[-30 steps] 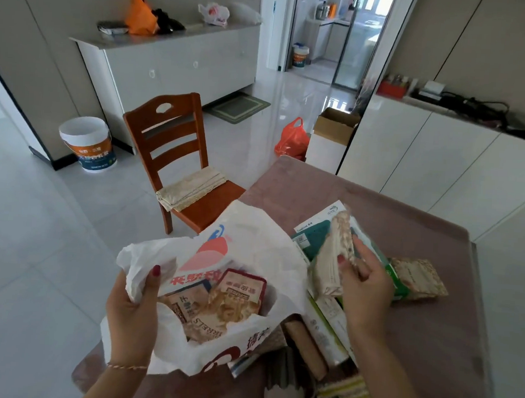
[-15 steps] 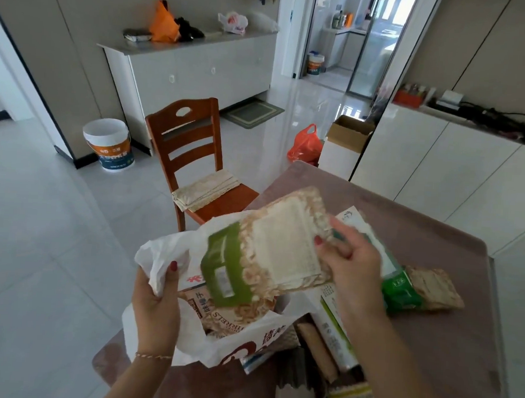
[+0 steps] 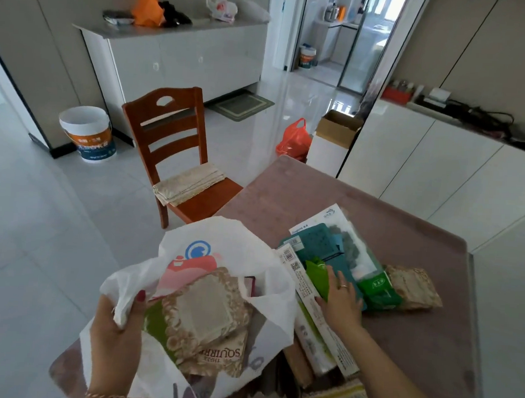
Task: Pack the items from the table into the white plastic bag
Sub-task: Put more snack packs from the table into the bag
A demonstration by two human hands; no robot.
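Note:
The white plastic bag [image 3: 222, 245] lies open at the near left corner of the brown table [image 3: 405, 242]. My left hand [image 3: 117, 328] grips its left rim. Inside the bag a beige and green snack pack [image 3: 206, 311] lies on top of other packets. My right hand [image 3: 338, 300] rests with fingers spread on a small green packet [image 3: 318, 274] in the pile of goods to the right of the bag. That pile holds a teal box [image 3: 322, 247], a long white box [image 3: 310, 308], a green pouch [image 3: 378, 290] and a beige snack pack [image 3: 415, 286].
A wooden chair [image 3: 172, 151] with a folded cloth stands left of the table's far end. An orange bag [image 3: 295, 138] and an open carton [image 3: 334, 138] sit on the floor beyond. White cabinets [image 3: 424, 164] run along the right. More packets [image 3: 336, 397] lie at the near edge.
My right hand carried the beige and green snack pack from the pile into the bag, let it go, and moved back to the pile onto a small green packet.

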